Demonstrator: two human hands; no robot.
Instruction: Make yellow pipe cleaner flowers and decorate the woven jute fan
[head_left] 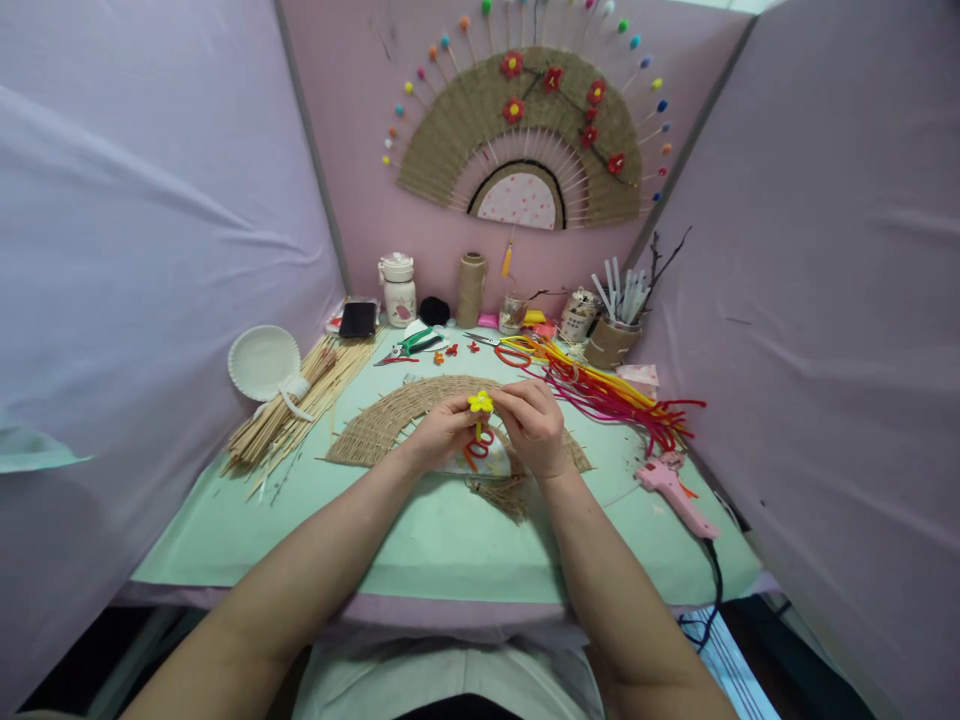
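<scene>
Left hand (442, 428): fingers closed in a pinch, holding a yellow flower (480, 402) from the left. Right hand (532, 425): curled, thumb and forefinger nearly together at the flower's right edge; looks like a light pinch on a petal. Flower is mid-scene, held above the near edge of the woven fan (375, 430) on the surface (450, 545).

Risks: too hard a tug by the right fingers could bend a petal or pull it loose. Slack left pinch, and the flower could twist or drop onto the fan. Red loops (484, 446) show just below the hands, so a low wrist could snag them. Glue gun (679, 495) lies at right, cord over the near edge; a catch on the cord could drag it off.

Flower: bright yellow, rounded petals spread, paler centre, short yellow stem pointing down. Petal count and joints too small to tell.
</scene>
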